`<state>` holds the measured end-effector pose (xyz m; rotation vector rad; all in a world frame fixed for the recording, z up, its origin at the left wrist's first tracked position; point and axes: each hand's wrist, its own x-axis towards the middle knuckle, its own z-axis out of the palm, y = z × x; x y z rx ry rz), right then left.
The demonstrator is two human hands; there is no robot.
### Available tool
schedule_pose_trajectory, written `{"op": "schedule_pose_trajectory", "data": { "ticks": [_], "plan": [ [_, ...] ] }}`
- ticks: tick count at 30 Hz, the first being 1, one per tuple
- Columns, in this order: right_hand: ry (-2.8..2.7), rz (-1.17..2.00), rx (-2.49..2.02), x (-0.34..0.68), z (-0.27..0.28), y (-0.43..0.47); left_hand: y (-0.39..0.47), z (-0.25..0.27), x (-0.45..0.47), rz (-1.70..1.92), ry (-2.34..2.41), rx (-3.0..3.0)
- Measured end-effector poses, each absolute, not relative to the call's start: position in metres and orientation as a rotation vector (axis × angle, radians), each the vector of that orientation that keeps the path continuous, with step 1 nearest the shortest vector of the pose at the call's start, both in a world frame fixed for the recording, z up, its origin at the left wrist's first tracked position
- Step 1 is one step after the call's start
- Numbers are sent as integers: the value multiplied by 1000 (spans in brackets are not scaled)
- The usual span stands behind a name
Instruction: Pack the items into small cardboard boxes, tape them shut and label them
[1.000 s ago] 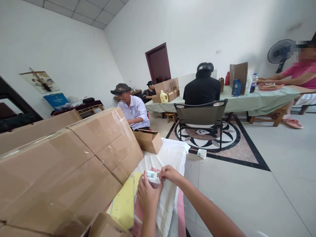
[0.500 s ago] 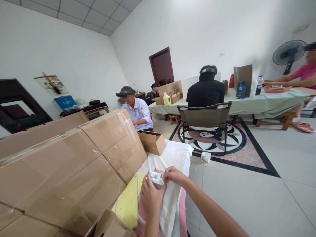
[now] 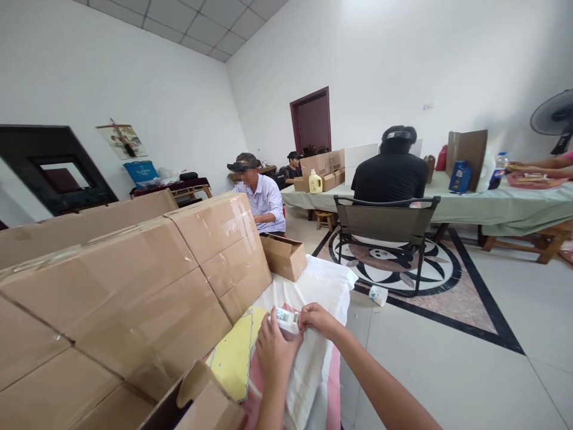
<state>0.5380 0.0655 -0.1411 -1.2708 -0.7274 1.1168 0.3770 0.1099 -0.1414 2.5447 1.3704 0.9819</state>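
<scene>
A small white box-shaped item [image 3: 287, 319] with a bluish-grey panel on its top is held over the cloth-covered table; its exact kind is too small to make out. My left hand [image 3: 276, 346] wraps around its near left side, fingers closed on it. At its right end, the fingertips of my right hand [image 3: 316, 318] are pinched together and touch it. What sits between those fingertips is hidden. Beside my left hand lies a flat yellow sheet [image 3: 235, 352] with a wavy dark edge line. White cloth [image 3: 322, 280] and pink cloth [image 3: 333, 388] lie under both hands.
Joined cardboard boxes [image 3: 147, 298] form a wall on the left. An open carton [image 3: 286, 258] stands at the table's far end, another [image 3: 201, 400] at the near edge. A paper cup [image 3: 378, 295] lies on the floor near a chair [image 3: 387, 224] with a seated person. Other people sit farther back.
The view has swung slightly left, shifting the room to the right in the picture. Both hands keep the same hold on the white item.
</scene>
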Motion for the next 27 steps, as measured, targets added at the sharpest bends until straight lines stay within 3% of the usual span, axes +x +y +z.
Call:
{"op": "schedule_pose_trajectory", "data": {
  "ticks": [13, 20, 27],
  "plan": [
    [-815, 1031, -1332, 533, -131, 63, 110, -142, 379, 1138, 1222, 2286],
    [-841, 872, -1234, 506, -106, 10, 91, -124, 364, 1327, 967, 1936],
    [-1313, 613, -1182, 445, -81, -46, 32, -103, 295, 1055, 768, 1441]
  ]
}}
